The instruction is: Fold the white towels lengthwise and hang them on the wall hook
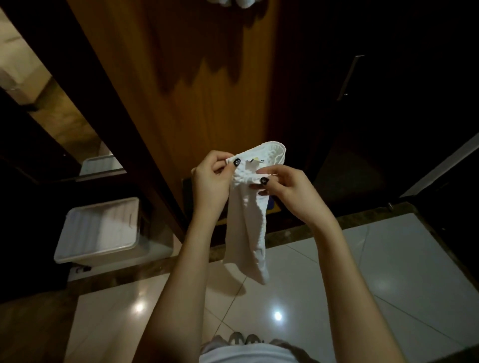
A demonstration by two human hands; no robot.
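Observation:
A small white towel (246, 228) hangs folded in a narrow strip in front of a wooden door panel (207, 103). My left hand (211, 178) pinches its top left edge near a small label. My right hand (285, 186) pinches the top right part, thumb and fingers curled on the cloth. The towel's upper fold loops above both hands. At the very top edge, the bottoms of other white towels (233, 2) hang on the wall; the hook itself is out of view.
A white plastic bin (101, 233) stands on the floor at the left beside the door frame. A glossy white tiled floor (363, 285) lies below, bordered by a brown marble threshold. Dark cabinets with a metal handle (350, 77) fill the right.

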